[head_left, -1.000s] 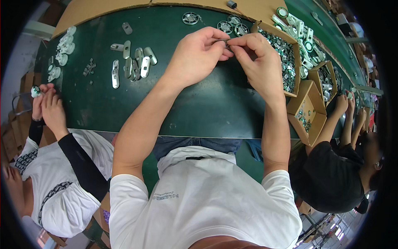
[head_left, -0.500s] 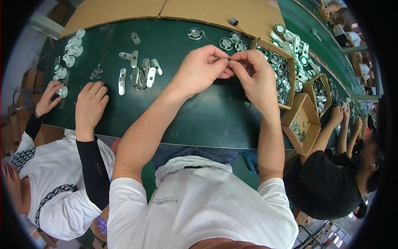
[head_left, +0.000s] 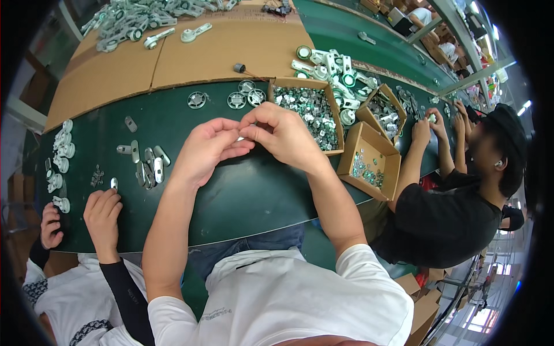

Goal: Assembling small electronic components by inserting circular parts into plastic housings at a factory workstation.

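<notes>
My left hand (head_left: 209,149) and my right hand (head_left: 281,137) meet over the dark green table (head_left: 231,202). Between their pinched fingertips is a small pale, shiny piece (head_left: 240,138), mostly covered by fingers, so its kind is unclear. Beyond my hands lie several round spoked grey wheels (head_left: 236,100). Just right of my right hand stands a cardboard box (head_left: 339,130) full of small metal and green parts. To the left of my left hand is a loose group of oblong silver covers (head_left: 149,167).
At left, a co-worker's hand (head_left: 104,213) rests by a silver cover (head_left: 113,183), near white round parts (head_left: 64,150). Two smaller boxes, one with few parts (head_left: 386,151), stand at right, near another person (head_left: 450,213). Cardboard (head_left: 190,55) covers the far side, with piled white-grey handles (head_left: 124,32).
The view has swung right and upward, bringing in the far pile of handles. My hands stay pinched together; a pale bit now shows between them. The left co-worker's hand has come nearer a silver cover.
</notes>
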The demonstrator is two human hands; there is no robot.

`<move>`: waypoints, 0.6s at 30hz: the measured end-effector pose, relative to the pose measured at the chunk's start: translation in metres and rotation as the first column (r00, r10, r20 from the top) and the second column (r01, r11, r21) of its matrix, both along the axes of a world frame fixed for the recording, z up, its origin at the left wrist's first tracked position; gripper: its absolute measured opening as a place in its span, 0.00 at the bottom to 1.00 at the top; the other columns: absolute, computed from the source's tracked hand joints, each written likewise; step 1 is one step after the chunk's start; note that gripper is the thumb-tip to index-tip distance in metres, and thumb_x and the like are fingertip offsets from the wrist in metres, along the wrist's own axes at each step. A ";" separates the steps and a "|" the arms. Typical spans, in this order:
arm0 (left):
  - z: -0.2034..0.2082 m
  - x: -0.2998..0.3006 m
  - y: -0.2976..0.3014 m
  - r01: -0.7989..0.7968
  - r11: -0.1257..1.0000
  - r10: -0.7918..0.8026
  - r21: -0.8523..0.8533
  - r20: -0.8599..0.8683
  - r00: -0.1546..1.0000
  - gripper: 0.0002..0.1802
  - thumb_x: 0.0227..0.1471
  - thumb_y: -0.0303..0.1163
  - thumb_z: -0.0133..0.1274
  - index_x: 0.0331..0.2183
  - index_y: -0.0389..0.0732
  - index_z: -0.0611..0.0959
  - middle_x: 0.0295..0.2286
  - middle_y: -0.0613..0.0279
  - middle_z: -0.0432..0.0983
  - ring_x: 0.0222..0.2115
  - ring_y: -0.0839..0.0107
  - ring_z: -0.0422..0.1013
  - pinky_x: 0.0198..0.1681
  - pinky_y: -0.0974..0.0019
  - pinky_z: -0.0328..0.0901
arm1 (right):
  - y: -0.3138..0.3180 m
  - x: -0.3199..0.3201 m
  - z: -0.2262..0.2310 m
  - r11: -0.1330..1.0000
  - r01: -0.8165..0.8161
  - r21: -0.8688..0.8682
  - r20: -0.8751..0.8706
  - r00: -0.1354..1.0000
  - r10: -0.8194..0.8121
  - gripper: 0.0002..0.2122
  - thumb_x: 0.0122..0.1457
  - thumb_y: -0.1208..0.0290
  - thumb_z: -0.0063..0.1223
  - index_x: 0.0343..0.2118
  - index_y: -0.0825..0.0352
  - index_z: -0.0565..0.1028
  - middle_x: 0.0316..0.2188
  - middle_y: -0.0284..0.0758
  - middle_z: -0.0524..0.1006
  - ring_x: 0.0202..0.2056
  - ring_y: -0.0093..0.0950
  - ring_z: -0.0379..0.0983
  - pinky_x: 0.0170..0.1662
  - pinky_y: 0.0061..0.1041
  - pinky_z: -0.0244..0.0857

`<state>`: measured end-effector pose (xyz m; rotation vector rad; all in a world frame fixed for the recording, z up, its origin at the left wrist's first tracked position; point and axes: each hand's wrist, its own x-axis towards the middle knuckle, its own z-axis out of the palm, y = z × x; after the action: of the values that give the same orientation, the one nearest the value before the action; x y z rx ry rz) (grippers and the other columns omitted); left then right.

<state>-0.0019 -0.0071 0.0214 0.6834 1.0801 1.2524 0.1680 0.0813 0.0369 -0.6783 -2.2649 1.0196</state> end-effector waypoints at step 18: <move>-0.008 -0.029 0.003 -0.159 0.987 0.156 0.015 0.112 0.981 0.15 0.59 0.26 0.49 0.45 0.27 0.74 0.39 0.49 0.78 0.40 0.63 0.77 0.45 0.65 0.73 | 0.095 -0.113 0.032 1.000 0.008 -0.003 0.143 0.990 -0.007 0.13 0.61 0.62 0.57 0.40 0.69 0.77 0.29 0.29 0.78 0.28 0.18 0.73 0.32 0.20 0.69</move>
<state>-0.0312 -0.0043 0.0136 0.5479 1.0452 1.4240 0.0552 0.1765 0.0691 -0.7836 -2.3820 1.0001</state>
